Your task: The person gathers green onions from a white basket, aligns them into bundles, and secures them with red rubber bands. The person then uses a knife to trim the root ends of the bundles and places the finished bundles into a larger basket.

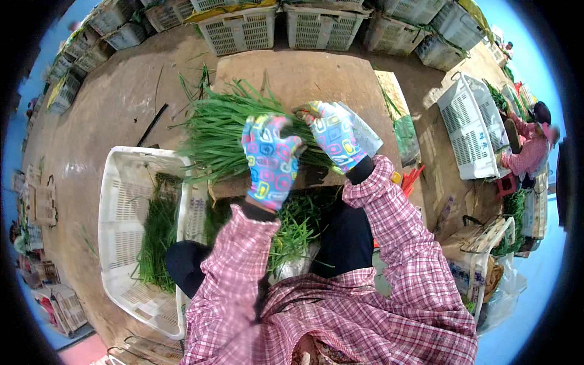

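A bundle of long, thin green leaves, like garlic chives (219, 132), lies across the wooden board (301, 68) in front of me. Both hands wear patterned knit gloves. My left hand (272, 159) rests over the middle of the bundle, thumb and forefinger curved apart; motion blur hides whether it grips any leaves. At the bundle's right end, my right hand (335, 136) has its fingers closed around the stalks. Its fingertips look soiled. A pale flat piece (367, 130) shows beneath and beside that hand; I cannot tell what it is.
A white plastic crate (121, 219) with greens (159, 232) stands at my left. Loose leaves (296, 237) lie between my knees. Red strips (412, 179) are right of the board. Stacked crates (324, 29) line the far side. Another person (529, 141) sits beside a crate (470, 127) at right.
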`<action>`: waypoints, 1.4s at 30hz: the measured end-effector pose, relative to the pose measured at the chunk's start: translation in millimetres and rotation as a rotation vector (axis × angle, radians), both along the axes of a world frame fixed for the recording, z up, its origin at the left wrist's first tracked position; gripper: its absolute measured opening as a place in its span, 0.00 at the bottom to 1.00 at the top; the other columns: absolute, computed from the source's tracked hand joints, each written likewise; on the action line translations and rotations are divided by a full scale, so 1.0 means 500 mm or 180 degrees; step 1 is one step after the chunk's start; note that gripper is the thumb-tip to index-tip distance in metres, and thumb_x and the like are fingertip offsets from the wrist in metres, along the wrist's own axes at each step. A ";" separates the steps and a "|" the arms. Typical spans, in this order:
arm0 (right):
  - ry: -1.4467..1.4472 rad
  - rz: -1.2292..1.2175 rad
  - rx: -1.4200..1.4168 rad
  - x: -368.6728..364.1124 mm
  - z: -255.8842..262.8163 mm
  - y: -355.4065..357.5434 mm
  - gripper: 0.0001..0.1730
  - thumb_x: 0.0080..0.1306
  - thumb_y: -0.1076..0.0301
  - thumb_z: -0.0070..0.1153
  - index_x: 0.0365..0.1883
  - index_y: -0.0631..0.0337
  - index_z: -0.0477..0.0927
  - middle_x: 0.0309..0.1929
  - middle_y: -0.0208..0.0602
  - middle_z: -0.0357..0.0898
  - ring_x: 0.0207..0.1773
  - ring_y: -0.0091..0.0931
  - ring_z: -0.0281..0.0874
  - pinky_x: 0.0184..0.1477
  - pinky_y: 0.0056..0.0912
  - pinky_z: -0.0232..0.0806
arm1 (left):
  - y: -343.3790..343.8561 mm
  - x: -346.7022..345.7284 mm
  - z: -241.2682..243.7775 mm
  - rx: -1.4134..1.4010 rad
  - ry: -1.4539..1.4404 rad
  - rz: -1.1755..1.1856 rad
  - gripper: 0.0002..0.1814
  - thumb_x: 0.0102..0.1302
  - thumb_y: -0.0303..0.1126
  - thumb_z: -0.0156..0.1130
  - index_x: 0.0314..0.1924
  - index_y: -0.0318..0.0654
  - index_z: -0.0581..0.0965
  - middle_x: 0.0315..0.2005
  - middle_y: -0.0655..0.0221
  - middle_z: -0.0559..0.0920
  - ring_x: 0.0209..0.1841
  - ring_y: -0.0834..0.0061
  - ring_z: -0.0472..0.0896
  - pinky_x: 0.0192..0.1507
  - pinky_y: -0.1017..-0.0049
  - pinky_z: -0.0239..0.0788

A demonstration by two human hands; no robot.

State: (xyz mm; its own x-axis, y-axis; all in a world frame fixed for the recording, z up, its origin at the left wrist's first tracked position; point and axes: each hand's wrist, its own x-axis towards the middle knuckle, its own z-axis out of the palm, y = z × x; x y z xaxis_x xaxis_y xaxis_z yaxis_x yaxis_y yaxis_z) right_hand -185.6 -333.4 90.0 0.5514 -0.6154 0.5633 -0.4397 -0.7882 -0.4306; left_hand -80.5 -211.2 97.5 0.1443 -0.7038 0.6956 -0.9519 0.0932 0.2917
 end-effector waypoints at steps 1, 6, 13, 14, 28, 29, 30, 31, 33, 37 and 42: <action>-0.0200 0.0076 0.0203 -0.002 -0.008 -0.001 0.11 0.55 0.59 0.62 0.34 0.54 0.83 0.27 0.40 0.80 0.33 0.40 0.77 0.35 0.42 0.70 | -0.009 0.012 -0.008 -0.0203 -0.0032 -0.0054 0.10 0.47 0.36 0.71 0.29 0.45 0.80 0.45 0.59 0.78 0.52 0.53 0.73 0.55 0.57 0.61; -0.0370 0.0000 0.1698 -0.035 -0.043 -0.036 0.12 0.62 0.62 0.57 0.41 0.56 0.83 0.31 0.44 0.82 0.34 0.39 0.80 0.37 0.35 0.71 | -0.053 0.068 -0.080 0.1006 0.0579 -0.0576 0.11 0.52 0.34 0.68 0.36 0.41 0.81 0.48 0.60 0.80 0.53 0.57 0.74 0.58 0.60 0.62; 0.1539 0.0335 -0.0572 -0.098 0.026 0.001 0.14 0.54 0.56 0.61 0.33 0.55 0.83 0.32 0.39 0.78 0.38 0.36 0.76 0.41 0.42 0.65 | -0.061 0.072 -0.082 0.0944 0.0658 -0.0715 0.08 0.53 0.32 0.67 0.34 0.41 0.82 0.47 0.61 0.81 0.50 0.58 0.77 0.54 0.63 0.66; 0.1697 0.0161 -0.0750 -0.094 0.009 0.002 0.14 0.53 0.55 0.61 0.31 0.55 0.83 0.31 0.38 0.77 0.39 0.36 0.75 0.42 0.43 0.65 | -0.060 0.072 -0.080 0.0931 0.0651 -0.0709 0.08 0.53 0.33 0.67 0.35 0.41 0.82 0.48 0.60 0.81 0.50 0.58 0.77 0.54 0.63 0.66; 0.1932 -0.0197 0.0418 -0.052 0.069 -0.032 0.42 0.52 0.40 0.62 0.50 0.70 0.73 0.48 0.59 0.76 0.52 0.47 0.75 0.55 0.46 0.67 | -0.057 0.067 -0.082 0.1092 0.0469 -0.0591 0.10 0.54 0.35 0.66 0.36 0.41 0.81 0.49 0.59 0.79 0.52 0.57 0.75 0.55 0.63 0.65; 0.2397 0.0144 0.0767 -0.039 0.076 -0.021 0.46 0.50 0.37 0.61 0.52 0.72 0.71 0.48 0.60 0.76 0.52 0.48 0.75 0.54 0.48 0.67 | -0.052 0.076 -0.081 0.1132 0.0527 -0.0572 0.10 0.54 0.35 0.66 0.36 0.41 0.81 0.50 0.59 0.79 0.52 0.57 0.75 0.55 0.63 0.65; 0.2330 0.0255 0.0757 -0.047 0.068 -0.007 0.47 0.49 0.37 0.62 0.54 0.72 0.70 0.48 0.60 0.76 0.53 0.48 0.75 0.53 0.49 0.67 | -0.054 0.074 -0.079 0.1141 0.0609 -0.0607 0.10 0.55 0.35 0.66 0.36 0.41 0.81 0.50 0.59 0.79 0.52 0.57 0.75 0.55 0.64 0.65; 0.2258 0.0392 0.0761 -0.053 0.040 0.009 0.49 0.48 0.37 0.63 0.55 0.71 0.69 0.49 0.60 0.76 0.53 0.49 0.74 0.53 0.50 0.67 | -0.055 0.074 -0.082 0.1173 0.0690 -0.0621 0.10 0.55 0.35 0.65 0.36 0.42 0.81 0.50 0.59 0.79 0.52 0.57 0.75 0.55 0.64 0.65; 0.2078 0.0289 0.0452 -0.068 -0.036 0.014 0.52 0.47 0.37 0.63 0.60 0.69 0.66 0.60 0.56 0.69 0.64 0.47 0.66 0.60 0.46 0.62 | -0.060 0.071 -0.091 0.1016 0.0570 -0.0623 0.09 0.55 0.35 0.65 0.36 0.42 0.81 0.46 0.61 0.81 0.49 0.58 0.77 0.53 0.65 0.66; 0.0654 0.0237 0.0612 -0.116 -0.021 -0.025 0.35 0.53 0.52 0.65 0.58 0.54 0.73 0.52 0.48 0.77 0.59 0.44 0.71 0.59 0.46 0.64 | -0.070 0.065 -0.086 0.0896 0.0700 -0.0587 0.08 0.55 0.34 0.66 0.34 0.41 0.80 0.36 0.62 0.82 0.42 0.59 0.79 0.47 0.64 0.69; 0.0883 0.0202 0.0090 -0.151 0.029 -0.004 0.16 0.50 0.56 0.65 0.37 0.51 0.85 0.35 0.37 0.81 0.42 0.37 0.78 0.46 0.46 0.67 | -0.071 0.070 -0.094 0.0978 0.0739 -0.0525 0.09 0.54 0.34 0.67 0.35 0.41 0.81 0.41 0.62 0.83 0.44 0.59 0.79 0.49 0.65 0.69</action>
